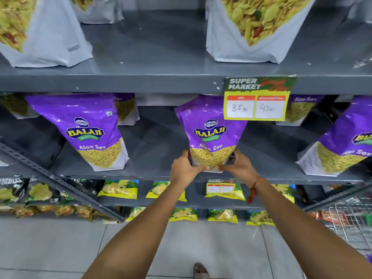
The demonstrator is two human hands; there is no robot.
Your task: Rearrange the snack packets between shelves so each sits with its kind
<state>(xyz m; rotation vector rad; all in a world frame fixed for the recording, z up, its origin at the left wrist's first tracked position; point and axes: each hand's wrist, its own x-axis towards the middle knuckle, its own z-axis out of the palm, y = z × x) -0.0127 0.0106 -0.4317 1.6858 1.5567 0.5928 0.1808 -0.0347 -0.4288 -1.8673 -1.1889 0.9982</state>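
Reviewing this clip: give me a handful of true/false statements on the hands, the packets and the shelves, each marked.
1. Both hands grip the base of the middle Aloo Sev packet. True: left hand, right hand.
2. The held packet is green. False: it is purple.
3. The price tag hangs from the shelf edge above the held packet. True.
4. The right wrist is bare. False: a red thread circles it.
5. The shelves below hold purple packets. False: yellow-green packets sit there.
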